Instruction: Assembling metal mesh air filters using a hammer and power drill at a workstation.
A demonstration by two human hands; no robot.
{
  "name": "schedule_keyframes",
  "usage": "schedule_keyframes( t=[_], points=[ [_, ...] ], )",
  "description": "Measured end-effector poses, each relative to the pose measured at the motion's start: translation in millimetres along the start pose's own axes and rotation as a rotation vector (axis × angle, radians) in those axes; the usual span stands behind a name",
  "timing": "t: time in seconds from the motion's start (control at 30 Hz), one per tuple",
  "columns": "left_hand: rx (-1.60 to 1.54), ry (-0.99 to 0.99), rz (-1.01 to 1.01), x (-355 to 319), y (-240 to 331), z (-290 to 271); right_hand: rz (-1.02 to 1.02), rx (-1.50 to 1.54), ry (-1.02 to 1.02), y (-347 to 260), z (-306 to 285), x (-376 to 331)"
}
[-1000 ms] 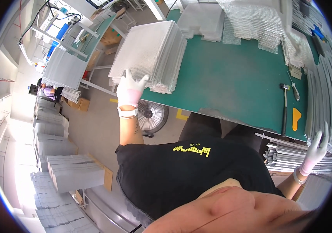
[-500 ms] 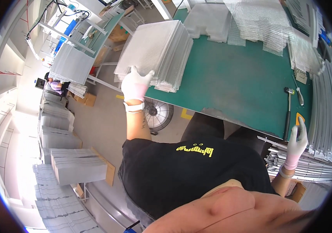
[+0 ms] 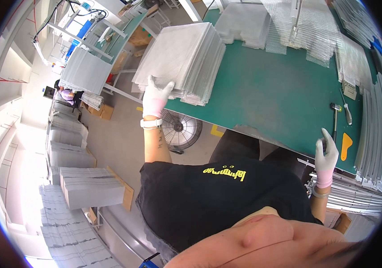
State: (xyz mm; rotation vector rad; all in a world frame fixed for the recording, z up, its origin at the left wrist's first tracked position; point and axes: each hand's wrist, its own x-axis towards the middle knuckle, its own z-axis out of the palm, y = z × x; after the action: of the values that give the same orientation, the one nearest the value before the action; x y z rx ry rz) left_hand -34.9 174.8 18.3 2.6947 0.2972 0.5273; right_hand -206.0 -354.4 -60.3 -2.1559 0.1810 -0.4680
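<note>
My left hand (image 3: 156, 97), in a white glove with a pink cuff, is at the near left corner of a stack of pale mesh sheets (image 3: 173, 51). Its thumb and fingers are spread; whether they touch the sheets I cannot tell. Over the table's front edge is my right hand (image 3: 326, 156), gloved the same way, fingers apart and nothing visible in it. It covers the lower handle of a mallet (image 3: 335, 117). Beside this hand lies a yellow scraper (image 3: 346, 146), and a screwdriver (image 3: 348, 112) is farther back.
The green tabletop (image 3: 271, 98) carries another sheet stack (image 3: 244, 24) and bubble wrap (image 3: 322, 40) at the back. Long metal strips (image 3: 376, 129) line the right side. A floor fan (image 3: 179, 128) stands below the left edge. Far left, a person (image 3: 69, 95) is near stacked panels.
My right hand has moved left, off the scraper and across the mallet's handle. My left hand stays by the sheet stack. The view has shifted slightly.
</note>
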Motion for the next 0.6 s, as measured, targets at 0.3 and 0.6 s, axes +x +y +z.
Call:
schedule_keyframes(
  t=[0.3,0.6],
  points=[
    [-0.957,0.268,-0.066,9.3,15.1,-25.2,-0.214,0.151,-0.183,-40.7,50.6,32.2],
    [-0.995,0.47,0.088,-94.0,66.5,-2.0,0.54,1.362,-1.168,-185.1,224.4,134.4]
  ],
)
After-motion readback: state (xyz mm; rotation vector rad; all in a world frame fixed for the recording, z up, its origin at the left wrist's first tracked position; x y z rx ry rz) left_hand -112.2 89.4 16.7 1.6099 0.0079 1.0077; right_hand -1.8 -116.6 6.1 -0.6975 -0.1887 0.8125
